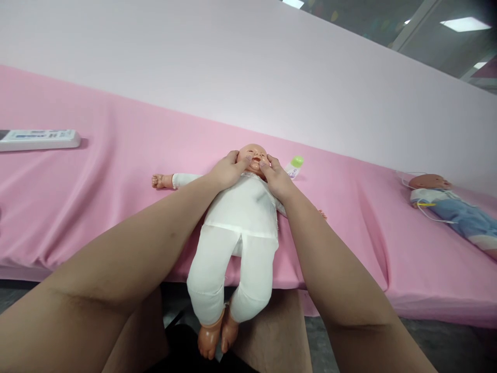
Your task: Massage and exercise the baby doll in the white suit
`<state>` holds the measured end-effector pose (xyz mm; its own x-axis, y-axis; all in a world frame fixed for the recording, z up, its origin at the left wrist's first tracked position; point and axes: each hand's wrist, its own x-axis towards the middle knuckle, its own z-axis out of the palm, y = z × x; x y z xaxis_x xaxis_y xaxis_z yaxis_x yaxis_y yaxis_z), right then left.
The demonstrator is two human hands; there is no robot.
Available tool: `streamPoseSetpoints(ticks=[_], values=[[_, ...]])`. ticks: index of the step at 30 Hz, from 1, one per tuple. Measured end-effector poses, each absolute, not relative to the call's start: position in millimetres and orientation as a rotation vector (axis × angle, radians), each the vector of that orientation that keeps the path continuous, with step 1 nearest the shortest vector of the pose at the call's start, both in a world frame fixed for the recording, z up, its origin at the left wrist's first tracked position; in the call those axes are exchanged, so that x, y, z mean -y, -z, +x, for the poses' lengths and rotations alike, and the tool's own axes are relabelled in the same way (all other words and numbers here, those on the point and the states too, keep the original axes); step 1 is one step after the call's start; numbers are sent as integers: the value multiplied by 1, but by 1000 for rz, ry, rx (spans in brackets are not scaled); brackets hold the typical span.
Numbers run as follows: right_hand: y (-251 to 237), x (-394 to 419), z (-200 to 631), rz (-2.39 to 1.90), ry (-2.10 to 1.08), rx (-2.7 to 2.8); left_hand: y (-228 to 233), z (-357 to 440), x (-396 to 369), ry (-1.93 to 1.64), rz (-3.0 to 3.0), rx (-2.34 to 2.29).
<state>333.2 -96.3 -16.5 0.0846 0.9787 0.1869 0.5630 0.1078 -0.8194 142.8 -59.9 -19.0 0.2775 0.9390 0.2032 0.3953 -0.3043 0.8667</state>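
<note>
A baby doll (243,217) in a white suit lies on its back on the pink sheet (116,197), head away from me, legs hanging over the near edge. My left hand (227,171) rests on the doll's left cheek and shoulder, thumb touching the face. My right hand (275,178) lies on the other side, fingertips against the cheek. Both hands frame the doll's head (253,155) and hold nothing else.
A small white bottle with a green cap (295,167) lies just right of the doll's head. A second doll in blue clothes (452,210) lies at the far right with thin cords. A white remote-like box (39,139) sits at the far left. A pale wall runs behind.
</note>
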Motion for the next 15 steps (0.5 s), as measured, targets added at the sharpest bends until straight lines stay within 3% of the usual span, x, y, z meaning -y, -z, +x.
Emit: streamPoseSetpoints(ticks=[15], values=[[21, 92, 336, -1543, -659, 1553, 19, 144, 60, -998, 1838, -1181]])
